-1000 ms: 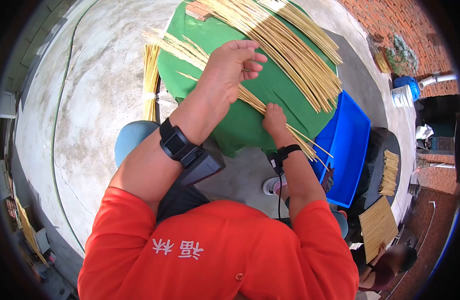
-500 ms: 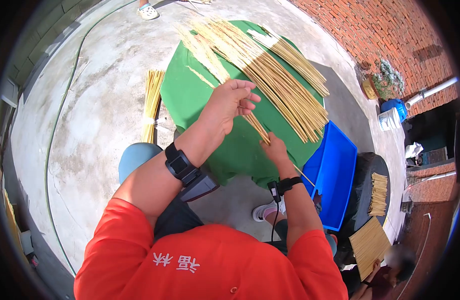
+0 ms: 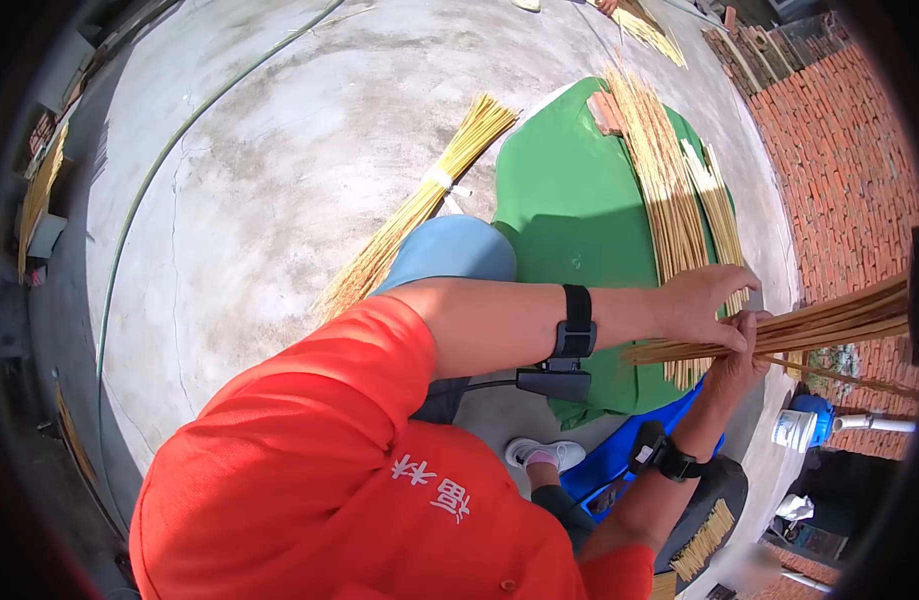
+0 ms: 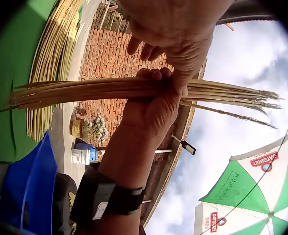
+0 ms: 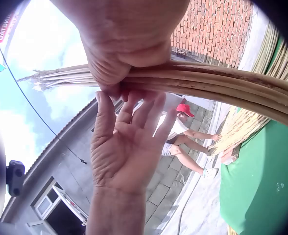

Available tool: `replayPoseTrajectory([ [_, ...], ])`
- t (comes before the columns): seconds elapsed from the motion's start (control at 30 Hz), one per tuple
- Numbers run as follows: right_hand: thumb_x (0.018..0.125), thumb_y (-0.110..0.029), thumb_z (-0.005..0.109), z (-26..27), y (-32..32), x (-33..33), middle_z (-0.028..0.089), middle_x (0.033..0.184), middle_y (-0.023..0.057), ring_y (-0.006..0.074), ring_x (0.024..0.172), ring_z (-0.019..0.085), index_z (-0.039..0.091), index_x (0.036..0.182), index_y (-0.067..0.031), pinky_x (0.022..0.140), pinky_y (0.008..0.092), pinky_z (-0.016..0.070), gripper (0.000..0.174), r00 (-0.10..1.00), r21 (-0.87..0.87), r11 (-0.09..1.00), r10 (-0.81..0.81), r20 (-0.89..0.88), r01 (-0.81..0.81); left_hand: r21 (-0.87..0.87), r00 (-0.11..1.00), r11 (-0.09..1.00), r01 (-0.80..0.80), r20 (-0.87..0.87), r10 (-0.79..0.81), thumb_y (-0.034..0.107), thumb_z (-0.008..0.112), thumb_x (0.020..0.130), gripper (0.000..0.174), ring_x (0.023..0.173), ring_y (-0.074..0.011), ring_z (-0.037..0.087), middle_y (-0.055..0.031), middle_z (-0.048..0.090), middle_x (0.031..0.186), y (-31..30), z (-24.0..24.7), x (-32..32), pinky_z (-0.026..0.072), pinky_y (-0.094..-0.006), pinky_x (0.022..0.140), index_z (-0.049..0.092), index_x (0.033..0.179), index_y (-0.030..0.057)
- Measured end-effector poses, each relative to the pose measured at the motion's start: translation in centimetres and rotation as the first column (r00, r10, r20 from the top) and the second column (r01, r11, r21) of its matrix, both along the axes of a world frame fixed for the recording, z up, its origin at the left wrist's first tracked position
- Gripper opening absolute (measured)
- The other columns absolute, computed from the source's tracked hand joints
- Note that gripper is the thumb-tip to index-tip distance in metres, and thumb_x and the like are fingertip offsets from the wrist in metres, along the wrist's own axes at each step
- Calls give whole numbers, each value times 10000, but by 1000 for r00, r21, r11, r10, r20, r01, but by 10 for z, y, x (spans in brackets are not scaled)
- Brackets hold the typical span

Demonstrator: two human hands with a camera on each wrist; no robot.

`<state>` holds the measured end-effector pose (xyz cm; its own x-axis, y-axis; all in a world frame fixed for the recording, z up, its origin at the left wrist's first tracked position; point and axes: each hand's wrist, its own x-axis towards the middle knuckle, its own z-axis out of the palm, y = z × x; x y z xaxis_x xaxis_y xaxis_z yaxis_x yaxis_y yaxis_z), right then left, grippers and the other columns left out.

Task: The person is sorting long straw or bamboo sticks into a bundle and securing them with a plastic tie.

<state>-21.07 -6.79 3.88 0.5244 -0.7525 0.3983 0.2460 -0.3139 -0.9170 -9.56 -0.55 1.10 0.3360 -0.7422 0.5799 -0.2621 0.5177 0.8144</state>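
A bundle of dry stalks [image 3: 834, 318] is held up in the air at the right of the head view, its cut ends over the table side. My right hand [image 3: 741, 352] grips it around the middle, fingers curled over it in the left wrist view, where feathery tips [image 4: 266, 95] stick out against the sky. Close against the bundle is my left hand [image 3: 691, 305]. Seen from the right wrist, that left hand [image 5: 127, 147] has its palm exposed and its fingers extended, fingertips right at the underside of the stalks.
More stalks [image 3: 669, 200] lie in rows on the green-covered table [image 3: 569, 190]. A tied bundle [image 3: 419, 215] leans by my knee. A blue tray [image 3: 604, 455] stands beside the table, near a white bucket [image 3: 794, 430]. A person in a red cap [image 5: 183, 110] bends at the far side.
The bundle has risen off the table and swung to the right in my right hand. My left hand has followed it across, and the head view has turned.
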Motion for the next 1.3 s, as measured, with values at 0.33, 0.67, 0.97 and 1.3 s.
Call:
replayPoseTrajectory([
  [0.33, 858, -65, 533, -39, 39, 62, 547, 833, 56, 137, 795, 542, 514, 1014, -12, 699, 255, 453, 166, 999, -168, 985, 33, 5, -32, -112, 988, 985, -132, 62, 140, 270, 792, 483, 779, 978, -337, 523, -152, 544, 1022, 5, 8, -9, 428, -376, 824, 449, 1152, 67],
  [0.67, 860, -58, 524, -68, 8, 33, 562, 923, 35, 136, 878, 552, 518, 1071, -29, 740, 261, 460, 213, 948, -391, 896, -286, -142, 211, -65, 986, 996, 56, -154, -65, 220, 813, 505, 581, 849, -310, 588, -165, 597, 863, 0, 24, 2, 441, -356, 769, 512, 954, 7],
  [0.97, 831, -151, 595, -138, -4, 22, 579, 1001, 14, 110, 911, 544, 526, 1081, -64, 735, 252, 454, 273, 976, 138, 990, 61, -211, -32, 128, 897, 962, 242, -408, -171, 198, 830, 536, 521, 763, -206, 570, -105, 589, 788, -27, -12, 4, 442, -303, 705, 573, 926, -34],
  [1.3, 762, -143, 660, -34, 26, -19, 511, 599, -24, 49, 496, 469, 570, 803, -50, 439, 189, 370, 135, 816, 291, 944, 289, -500, -155, -268, 488, 707, 655, -564, -666, 206, 689, 746, 266, 661, -173, 602, -94, 616, 726, -3, 24, 18, 513, -287, 643, 563, 907, 36],
])
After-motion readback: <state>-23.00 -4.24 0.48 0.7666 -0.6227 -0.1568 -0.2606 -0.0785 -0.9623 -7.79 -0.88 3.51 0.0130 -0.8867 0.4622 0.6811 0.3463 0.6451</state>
